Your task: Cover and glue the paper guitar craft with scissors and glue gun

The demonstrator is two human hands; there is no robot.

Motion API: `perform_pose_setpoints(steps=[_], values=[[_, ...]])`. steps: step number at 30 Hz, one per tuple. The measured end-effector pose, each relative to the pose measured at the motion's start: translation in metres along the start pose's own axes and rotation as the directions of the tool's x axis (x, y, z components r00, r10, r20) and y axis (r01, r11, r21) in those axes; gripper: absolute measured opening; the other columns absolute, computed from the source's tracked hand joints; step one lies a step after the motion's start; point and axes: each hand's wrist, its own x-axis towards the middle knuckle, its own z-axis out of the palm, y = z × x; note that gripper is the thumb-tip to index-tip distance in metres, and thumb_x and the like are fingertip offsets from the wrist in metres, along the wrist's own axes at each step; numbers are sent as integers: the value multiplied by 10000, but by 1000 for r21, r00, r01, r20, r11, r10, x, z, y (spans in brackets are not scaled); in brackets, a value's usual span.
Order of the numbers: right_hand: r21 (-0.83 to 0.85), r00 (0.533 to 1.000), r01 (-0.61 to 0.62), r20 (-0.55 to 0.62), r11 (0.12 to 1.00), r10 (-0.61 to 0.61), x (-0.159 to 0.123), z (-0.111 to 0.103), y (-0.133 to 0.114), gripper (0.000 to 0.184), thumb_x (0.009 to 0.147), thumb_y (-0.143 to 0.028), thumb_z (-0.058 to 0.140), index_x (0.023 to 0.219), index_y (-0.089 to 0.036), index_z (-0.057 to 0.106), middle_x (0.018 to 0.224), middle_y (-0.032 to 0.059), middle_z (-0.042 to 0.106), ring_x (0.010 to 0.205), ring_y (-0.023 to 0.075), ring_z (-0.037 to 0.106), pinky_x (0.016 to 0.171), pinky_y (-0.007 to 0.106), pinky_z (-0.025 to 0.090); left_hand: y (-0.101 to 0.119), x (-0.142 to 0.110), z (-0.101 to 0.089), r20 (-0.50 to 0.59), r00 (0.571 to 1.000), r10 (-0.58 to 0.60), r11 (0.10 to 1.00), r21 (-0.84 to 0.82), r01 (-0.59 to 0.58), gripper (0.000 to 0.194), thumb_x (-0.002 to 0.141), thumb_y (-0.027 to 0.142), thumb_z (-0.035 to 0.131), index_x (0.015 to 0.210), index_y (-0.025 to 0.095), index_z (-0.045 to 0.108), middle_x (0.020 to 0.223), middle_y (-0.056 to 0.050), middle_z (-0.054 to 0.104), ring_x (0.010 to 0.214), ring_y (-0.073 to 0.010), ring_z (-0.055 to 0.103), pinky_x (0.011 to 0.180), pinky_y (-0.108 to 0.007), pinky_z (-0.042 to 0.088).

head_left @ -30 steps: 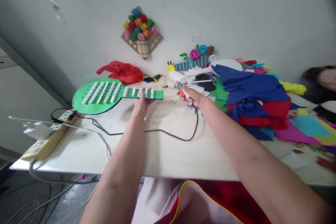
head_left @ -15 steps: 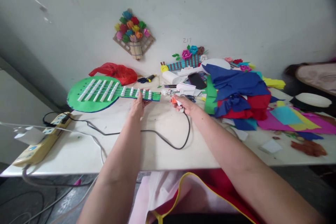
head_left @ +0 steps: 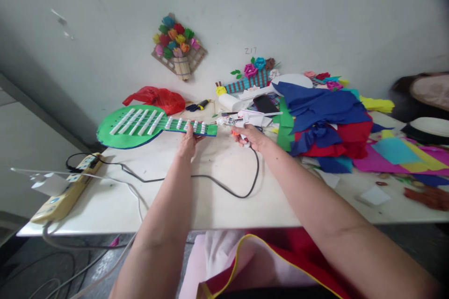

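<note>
A green toy guitar (head_left: 104, 126) with white strips, white beads and thin strings lies at the left, its neck pointing right. My left hand (head_left: 190, 141) is closed around the neck near its narrow end, thumb on top and fingers beneath. In my right hand (head_left: 249, 136) is a white glue gun (head_left: 228, 121) with an orange trigger, gripped by its handle. Its nozzle points left, close to the neck's end; whether it touches cannot be made out. A black cord (head_left: 253, 182) trails from the handle across the table.
A yellowish power strip (head_left: 65, 196) holds plugs at the left edge. Behind the guitar are a red plastic bag (head_left: 154, 98) and pliers (head_left: 198, 105). Right of my hands lie a phone (head_left: 265, 105), blue cloth-like sheets (head_left: 322, 107) and colored paper (head_left: 393, 152). Paper flowers (head_left: 177, 37) hang on the wall.
The whole view has shifted a little, moving most table things slightly rightward in the picture. Both hands keep their holds on the guitar neck and glue gun.
</note>
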Motion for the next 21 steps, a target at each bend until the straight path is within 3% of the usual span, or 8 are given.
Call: perform_pose_setpoints(steps=[7, 21], values=[[-221, 1000, 5, 27, 975, 1, -4, 13, -6, 348, 586, -395, 759, 591, -126, 537, 457, -9, 566, 287, 32, 366, 297, 180, 300, 0, -2, 2, -35, 999, -10, 1000, -4, 10, 340, 795, 487, 530, 985, 205, 544, 1018, -56, 643, 766, -135, 644, 653, -276, 546], [-282, 998, 39, -28, 959, -49, -4, 15, -4, 354, 604, -405, 750, 577, -136, 521, 439, -10, 556, 282, 39, 367, 290, 186, 304, -3, 1, 0, -39, 999, -18, 1000, 18, 19, 416, 769, 534, 542, 1028, 208, 555, 1016, -50, 655, 720, -123, 642, 613, -241, 537]])
